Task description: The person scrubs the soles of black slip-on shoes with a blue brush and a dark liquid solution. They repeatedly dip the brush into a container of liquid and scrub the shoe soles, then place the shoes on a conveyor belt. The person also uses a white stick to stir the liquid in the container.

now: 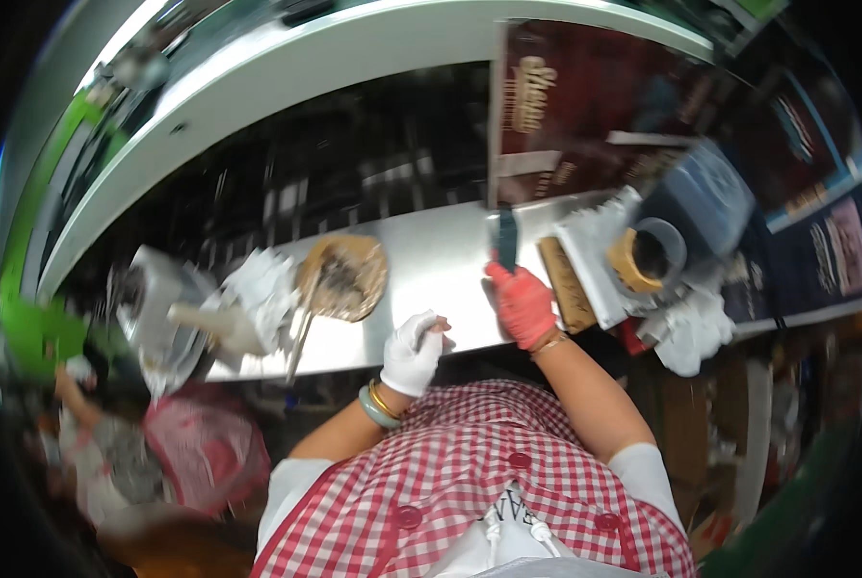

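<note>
My right hand (525,306), in a coral-red glove, reaches over the front of the shiny metal worktop (431,260). Its fingers are closed on a dark green flat strip (505,239) that points away from me; motion blur hides its exact kind. My left hand (415,354) wears a white glove that leaves some fingertips bare. It is held curled by the worktop's front edge, fingers pressed together, and whatever may be between them is too small to make out. Just right of the red glove lies a brown narrow block (566,284).
Left of centre sits a round tan dish (366,303) with dark contents and a stick beside it. Crumpled white cloth (262,289) lies further left. At right stand a clear bluish container (715,197) and an orange-rimmed cup (633,275). Dark red printed boxes (585,106) rise behind.
</note>
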The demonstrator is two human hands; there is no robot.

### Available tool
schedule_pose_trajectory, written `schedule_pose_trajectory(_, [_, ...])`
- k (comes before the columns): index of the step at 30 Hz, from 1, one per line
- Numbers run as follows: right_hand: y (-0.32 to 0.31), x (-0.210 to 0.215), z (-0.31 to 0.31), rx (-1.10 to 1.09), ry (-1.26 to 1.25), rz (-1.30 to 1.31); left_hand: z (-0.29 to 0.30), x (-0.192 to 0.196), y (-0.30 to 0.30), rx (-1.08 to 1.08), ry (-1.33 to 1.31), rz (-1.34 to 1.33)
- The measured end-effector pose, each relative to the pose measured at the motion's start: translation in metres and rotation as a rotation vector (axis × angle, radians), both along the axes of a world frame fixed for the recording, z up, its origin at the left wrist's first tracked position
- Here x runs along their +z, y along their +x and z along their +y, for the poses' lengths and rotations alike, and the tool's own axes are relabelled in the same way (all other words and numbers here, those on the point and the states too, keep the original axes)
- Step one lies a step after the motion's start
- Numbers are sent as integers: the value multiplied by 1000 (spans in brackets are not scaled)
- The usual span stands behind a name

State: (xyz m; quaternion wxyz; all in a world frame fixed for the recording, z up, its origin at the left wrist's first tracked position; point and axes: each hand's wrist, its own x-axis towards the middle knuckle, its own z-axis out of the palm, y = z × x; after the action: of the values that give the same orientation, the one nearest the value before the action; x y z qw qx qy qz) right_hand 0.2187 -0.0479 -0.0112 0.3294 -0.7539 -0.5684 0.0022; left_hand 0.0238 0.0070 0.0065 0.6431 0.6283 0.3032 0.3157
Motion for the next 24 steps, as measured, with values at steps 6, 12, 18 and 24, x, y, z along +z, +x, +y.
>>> schedule_pose_trajectory(6, [1,-11,2,98,177,63,78,1,-88,568,847,458])
schedule_pose_trajectory(12, [1,-7,2,125,179,29,87,-10,-121,637,1086,1140])
schedule_pose_trajectory(18, [2,-11,1,114,221,43,79,-16,-96,496,676,994])
schedule_pose_trajectory(24, [-3,-1,1,159,177,205,46,-11,-49,293,418,720])
